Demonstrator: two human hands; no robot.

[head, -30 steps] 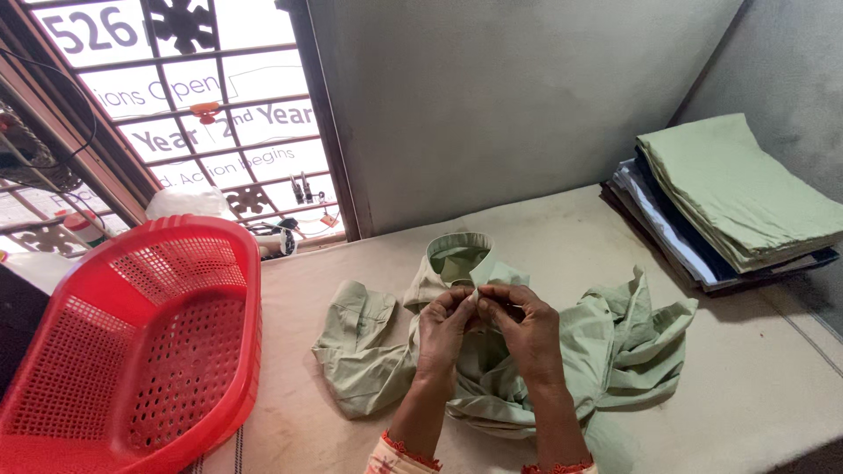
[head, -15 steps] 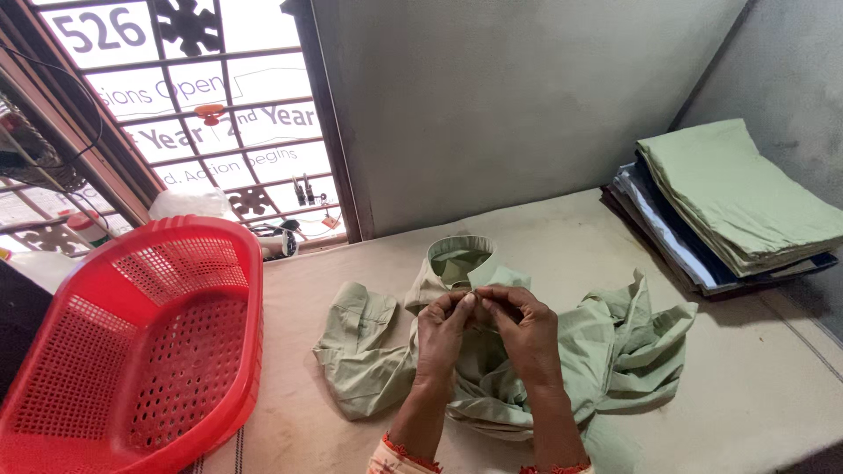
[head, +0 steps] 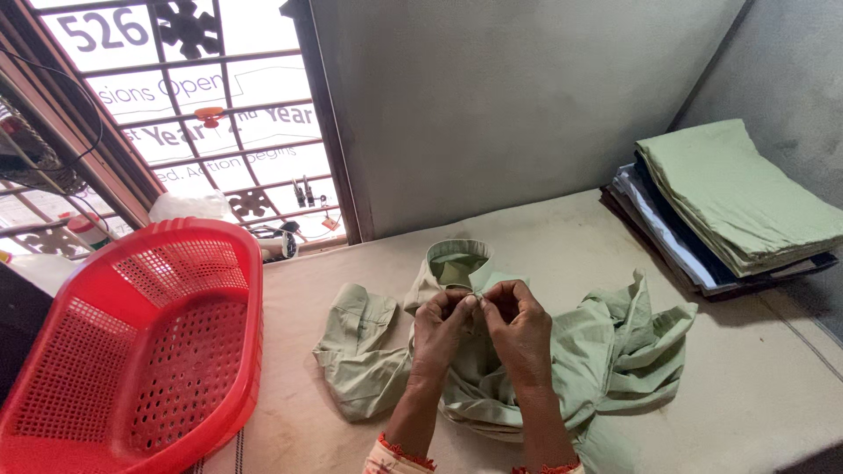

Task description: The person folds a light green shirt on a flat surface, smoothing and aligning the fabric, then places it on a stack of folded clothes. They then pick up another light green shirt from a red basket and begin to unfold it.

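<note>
A crumpled pale green shirt (head: 615, 351) lies on the beige padded table (head: 755, 395), its collar (head: 457, 256) standing up toward the wall. My left hand (head: 439, 329) and my right hand (head: 520, 329) meet over the shirt front just below the collar. Both pinch the fabric at the placket with their fingertips, thumbs nearly touching. What sits between the fingertips is too small to make out. One sleeve (head: 356, 355) is spread out to the left of my left hand.
A red perforated plastic basket (head: 132, 342) stands at the table's left end. A stack of folded clothes (head: 729, 202), green on top, rests at the back right against the wall. A barred window (head: 184, 114) is at the back left.
Both hands have stayed at the same spot on the placket, with only small finger movements. The view has shifted slightly.
</note>
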